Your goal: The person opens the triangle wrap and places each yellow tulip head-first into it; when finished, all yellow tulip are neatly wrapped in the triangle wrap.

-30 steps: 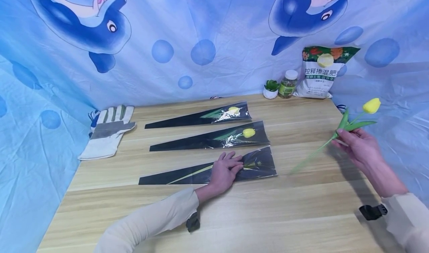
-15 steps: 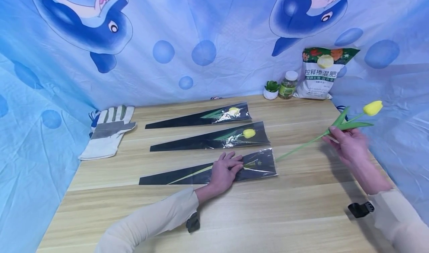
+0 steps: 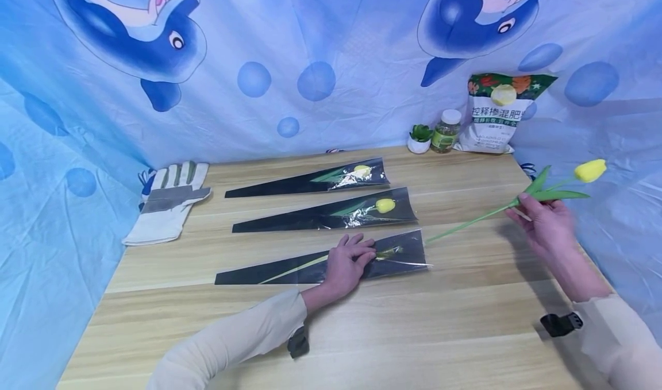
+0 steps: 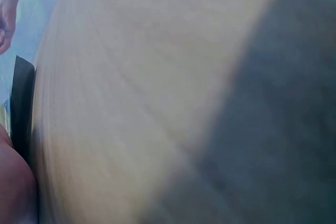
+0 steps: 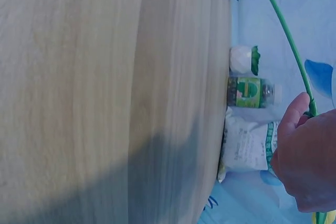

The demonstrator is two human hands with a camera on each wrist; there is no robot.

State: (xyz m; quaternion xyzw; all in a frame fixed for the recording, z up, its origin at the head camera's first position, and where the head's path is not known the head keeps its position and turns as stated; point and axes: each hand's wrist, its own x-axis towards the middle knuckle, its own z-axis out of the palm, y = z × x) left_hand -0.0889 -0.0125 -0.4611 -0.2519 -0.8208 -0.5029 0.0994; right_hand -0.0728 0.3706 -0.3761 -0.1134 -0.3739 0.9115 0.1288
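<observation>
My right hand point(image 3: 553, 226) pinches an artificial yellow tulip point(image 3: 591, 171) by its green stem, just below the leaves. The stem slants down to the left, its end right at the wide mouth of the nearest black, clear-fronted flower sleeve point(image 3: 297, 269). My left hand point(image 3: 347, 266) rests on that sleeve with fingers spread, covering its middle. A pale green line and a small yellowish patch show on the sleeve either side of the hand. In the right wrist view, thumb and fingers hold the stem point(image 5: 286, 30). The left wrist view shows mostly wooden table.
Behind lie two more sleeves, a middle one point(image 3: 289, 222) and a far one point(image 3: 269, 189), each with a yellow tulip inside. A work glove point(image 3: 165, 203) lies at left. A potted succulent point(image 3: 419, 139), jar point(image 3: 446, 131) and fertilizer bag point(image 3: 491, 114) stand at back right.
My right hand first moved left, bringing the stem's end to the sleeve's mouth, then drifted slightly right with the tulip. The left hand has stayed on the sleeve.
</observation>
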